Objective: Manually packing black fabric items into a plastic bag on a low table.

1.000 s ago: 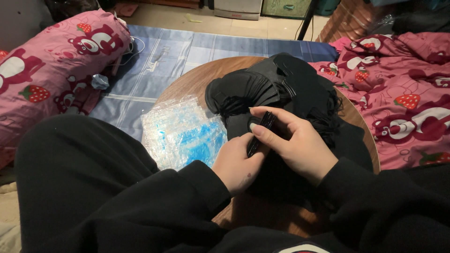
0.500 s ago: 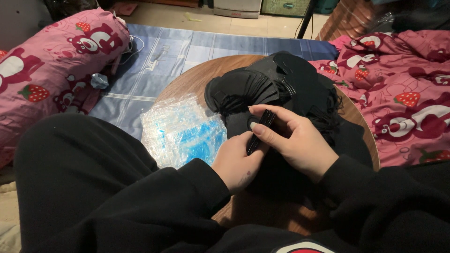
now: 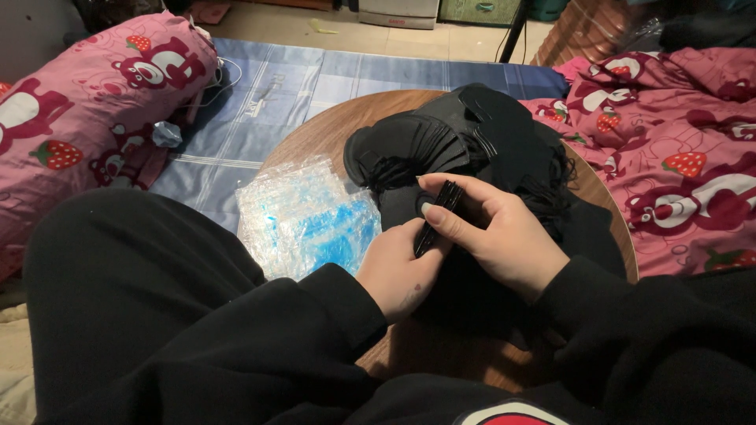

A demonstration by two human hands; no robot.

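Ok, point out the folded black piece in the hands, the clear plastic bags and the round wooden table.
folded black piece (image 3: 438, 214), head view, its upper edge between the fingers
clear plastic bags (image 3: 307, 216), head view, middle of the stack
round wooden table (image 3: 315, 142), head view, bare left rim

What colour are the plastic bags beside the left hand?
Clear with blue patches, the plastic bags show best in the head view.

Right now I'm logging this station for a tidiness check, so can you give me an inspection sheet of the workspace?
Surface: round wooden table, mostly covered.
Job's things: thin black stack pinched between both hands; heap of black pieces behind.
Clutter: pile of clear plastic bags with blue tint at table's left.
Hands: left hand and right hand closed on the stack.
Cables: white cable by pink pillow.
Surroundings: blue mat, pink printed bedding.
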